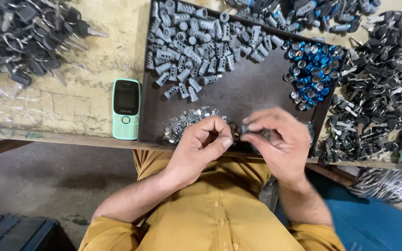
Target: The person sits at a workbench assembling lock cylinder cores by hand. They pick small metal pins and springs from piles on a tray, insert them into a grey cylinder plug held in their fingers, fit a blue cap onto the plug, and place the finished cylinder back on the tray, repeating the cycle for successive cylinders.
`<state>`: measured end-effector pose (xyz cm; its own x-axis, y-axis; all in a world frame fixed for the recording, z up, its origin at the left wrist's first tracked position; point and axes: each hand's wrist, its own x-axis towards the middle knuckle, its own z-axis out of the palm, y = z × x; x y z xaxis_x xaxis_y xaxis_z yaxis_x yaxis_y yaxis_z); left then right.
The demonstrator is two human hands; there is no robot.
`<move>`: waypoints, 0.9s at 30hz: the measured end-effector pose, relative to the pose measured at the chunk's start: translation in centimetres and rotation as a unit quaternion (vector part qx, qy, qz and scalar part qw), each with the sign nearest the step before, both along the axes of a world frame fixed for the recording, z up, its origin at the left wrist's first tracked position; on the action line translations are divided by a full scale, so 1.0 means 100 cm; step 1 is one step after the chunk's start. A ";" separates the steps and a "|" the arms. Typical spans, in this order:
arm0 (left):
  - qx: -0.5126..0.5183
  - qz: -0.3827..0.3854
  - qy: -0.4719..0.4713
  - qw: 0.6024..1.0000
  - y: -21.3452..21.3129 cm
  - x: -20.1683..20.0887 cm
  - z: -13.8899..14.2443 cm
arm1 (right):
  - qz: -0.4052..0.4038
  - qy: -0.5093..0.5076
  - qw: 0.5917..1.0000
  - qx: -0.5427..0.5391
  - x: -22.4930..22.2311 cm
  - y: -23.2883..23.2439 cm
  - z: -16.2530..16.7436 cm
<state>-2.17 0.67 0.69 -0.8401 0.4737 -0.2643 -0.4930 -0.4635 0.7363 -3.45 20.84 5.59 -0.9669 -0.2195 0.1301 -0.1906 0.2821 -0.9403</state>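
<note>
Right hand [275, 139] pinches a small grey lock cylinder [246, 130] at the dark tray's [238, 93] near edge; left hand [205, 142], curled shut, feeds something too small to identify. Best kept low over the tray, beside the silvery bits [187, 122], so drops land inside.

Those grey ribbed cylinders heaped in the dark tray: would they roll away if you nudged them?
The grey cylinders look round, so a loose one would probably roll. Their ribbed sides should give some grip. They seem rigid cast metal, likely heavy for their size, and the dark tray rim should stop strays.
</note>
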 end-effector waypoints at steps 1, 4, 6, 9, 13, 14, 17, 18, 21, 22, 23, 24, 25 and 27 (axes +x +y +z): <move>0.009 -0.002 -0.002 1.000 0.004 0.000 -0.001 | -0.042 -0.034 0.997 -0.053 0.012 0.000 -0.006; 0.027 -0.006 0.002 1.000 0.014 0.000 -0.004 | -0.131 -0.102 0.976 -0.142 0.034 0.003 -0.024; 0.030 -0.011 0.006 0.999 0.020 0.001 -0.004 | -0.149 -0.117 0.976 -0.104 0.044 0.008 -0.030; 0.051 -0.016 -0.009 0.999 0.027 0.004 -0.004 | -0.089 -0.021 0.994 0.052 0.047 0.018 -0.031; 0.049 -0.032 -0.029 0.998 0.032 0.006 -0.004 | -0.076 -0.063 0.989 -0.111 0.047 0.022 -0.031; 0.058 -0.035 -0.042 0.997 0.033 0.007 -0.003 | -0.077 -0.060 0.989 -0.114 0.047 0.022 -0.031; 0.061 -0.037 -0.048 0.996 0.034 0.008 -0.003 | -0.083 -0.052 0.987 -0.130 0.048 0.022 -0.033; 0.058 -0.037 -0.045 0.997 0.034 0.008 -0.003 | -0.087 -0.049 0.986 -0.136 0.048 0.022 -0.034; 0.039 -0.043 -0.019 0.998 0.035 0.007 -0.003 | -0.082 -0.031 0.986 -0.142 0.050 0.024 -0.036; 0.038 -0.046 -0.020 0.998 0.036 0.007 -0.002 | -0.083 -0.026 0.987 -0.137 0.050 0.024 -0.036; 0.038 -0.049 -0.022 0.998 0.037 0.006 -0.002 | -0.083 -0.021 0.987 -0.133 0.049 0.025 -0.036; 0.038 -0.052 -0.024 0.998 0.038 0.006 -0.002 | -0.084 -0.017 0.988 -0.128 0.049 0.025 -0.036; 0.035 -0.053 -0.022 0.998 0.038 0.006 -0.001 | -0.085 -0.014 0.989 -0.118 0.049 0.025 -0.035; 0.030 -0.053 -0.016 0.998 0.038 0.006 -0.001 | -0.085 -0.007 0.992 -0.097 0.047 0.025 -0.031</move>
